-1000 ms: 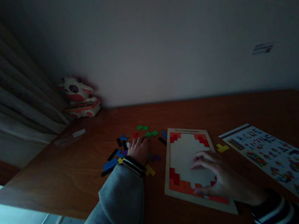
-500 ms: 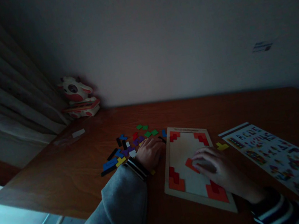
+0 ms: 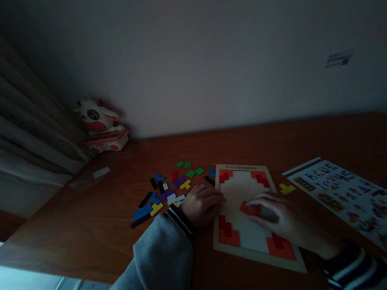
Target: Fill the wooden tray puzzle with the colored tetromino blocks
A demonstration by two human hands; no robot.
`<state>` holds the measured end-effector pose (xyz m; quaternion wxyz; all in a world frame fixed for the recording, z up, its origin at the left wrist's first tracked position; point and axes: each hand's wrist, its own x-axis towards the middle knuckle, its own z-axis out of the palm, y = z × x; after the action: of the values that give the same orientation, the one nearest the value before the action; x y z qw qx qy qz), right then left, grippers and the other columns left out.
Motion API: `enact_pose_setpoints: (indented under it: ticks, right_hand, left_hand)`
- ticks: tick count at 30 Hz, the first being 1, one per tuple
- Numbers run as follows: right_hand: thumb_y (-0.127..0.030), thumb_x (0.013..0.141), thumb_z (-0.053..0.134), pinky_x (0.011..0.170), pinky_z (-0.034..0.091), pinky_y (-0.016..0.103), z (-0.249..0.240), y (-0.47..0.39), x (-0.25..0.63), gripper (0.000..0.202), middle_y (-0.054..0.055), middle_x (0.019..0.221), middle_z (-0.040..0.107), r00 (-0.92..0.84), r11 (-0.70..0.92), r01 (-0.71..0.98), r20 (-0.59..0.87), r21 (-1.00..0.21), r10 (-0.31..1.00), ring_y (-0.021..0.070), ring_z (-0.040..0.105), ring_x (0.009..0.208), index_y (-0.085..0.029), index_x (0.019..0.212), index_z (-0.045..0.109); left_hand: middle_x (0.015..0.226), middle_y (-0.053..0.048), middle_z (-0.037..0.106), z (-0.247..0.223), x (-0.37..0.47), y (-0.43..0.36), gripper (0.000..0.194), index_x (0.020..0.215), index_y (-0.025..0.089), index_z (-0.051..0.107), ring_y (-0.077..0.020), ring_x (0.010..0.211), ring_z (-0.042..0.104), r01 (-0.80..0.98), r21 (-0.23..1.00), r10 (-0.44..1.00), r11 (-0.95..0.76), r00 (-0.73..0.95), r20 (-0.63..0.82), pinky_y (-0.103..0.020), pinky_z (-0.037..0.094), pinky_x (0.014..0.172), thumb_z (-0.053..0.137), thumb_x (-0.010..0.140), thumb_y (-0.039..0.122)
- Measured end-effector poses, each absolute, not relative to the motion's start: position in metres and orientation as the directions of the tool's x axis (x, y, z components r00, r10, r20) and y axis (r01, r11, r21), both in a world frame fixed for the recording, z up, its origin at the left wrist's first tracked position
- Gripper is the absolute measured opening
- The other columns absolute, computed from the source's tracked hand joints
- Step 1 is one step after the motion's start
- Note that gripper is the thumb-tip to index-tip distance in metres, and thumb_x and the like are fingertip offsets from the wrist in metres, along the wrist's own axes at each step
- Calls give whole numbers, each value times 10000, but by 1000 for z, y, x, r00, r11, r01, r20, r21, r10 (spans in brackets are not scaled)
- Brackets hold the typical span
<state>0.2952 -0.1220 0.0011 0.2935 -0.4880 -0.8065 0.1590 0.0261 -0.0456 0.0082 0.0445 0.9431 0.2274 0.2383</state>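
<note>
A wooden puzzle board (image 3: 261, 264) with a pale inside lies on the table, orange and red pieces filling its four corners. Over its middle, my right hand (image 3: 279, 214) pinches an orange puzzle piece (image 3: 249, 208) between thumb and fingers. The rest of that piece is hidden by the fingers. My left hand (image 3: 202, 204) lies palm down at the board's left edge, its fingers stretched loosely over the frame and holding nothing I can see. Beside the board's right edge is a yellow puzzle piece (image 3: 287, 188).
Several loose pieces, including a blue piece (image 3: 142, 212) and a green piece (image 3: 200, 170), are scattered left of the board. A printed pattern sheet (image 3: 367, 205) lies to the right. A cow toy (image 3: 101, 125) stands at the back left, by the curtain (image 3: 3, 97).
My left hand has moved right, from the loose pieces to the board's edge, uncovering a yellow piece. The orange piece in my right hand has turned slightly.
</note>
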Motion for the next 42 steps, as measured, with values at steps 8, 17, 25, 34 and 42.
enact_pose_setpoints:
  ticks: [8,17,25,34,42]
  right_hand:
    - [-270,879,606,839,587,388,10,-108,293,228,31,1038,751,-374,503,682,337,-531,864,217,716,926,-291,1092,687]
    - [-241,861,576,775,605,389,9,-74,275,196,54,961,765,-262,370,609,263,-702,929,215,735,847,-240,1015,698]
    - [-178,846,602,764,603,360,7,-58,262,178,66,906,767,-195,257,524,180,-812,964,197,738,832,-187,993,702]
    - [-73,819,516,926,542,402,13,-71,264,378,65,1118,716,-417,481,495,288,-724,862,201,669,1034,-228,1105,709]
    - [-160,924,475,1047,452,453,6,-67,268,293,81,1209,640,-274,525,570,456,-632,847,222,576,1188,-226,1156,640]
  left_hand:
    - [1083,-94,709,6,26,-42,243,1074,190,685,-207,962,635,444,198,484,-874,759,436,-347,494,859,484,948,242]
    - [1012,-84,702,6,24,-38,222,1045,184,679,-210,928,636,546,257,598,-798,659,457,-348,518,850,495,923,206]
    - [1003,-89,699,5,26,-38,222,1032,180,678,-200,908,640,570,296,637,-767,619,460,-337,524,829,476,949,220]
    - [1126,-105,702,17,32,-47,243,1061,163,676,-211,930,619,441,244,503,-863,722,475,-364,493,847,467,949,214]
    - [1263,-87,663,10,30,-48,297,1173,213,656,-269,1174,568,426,222,480,-877,789,383,-417,446,942,496,965,352]
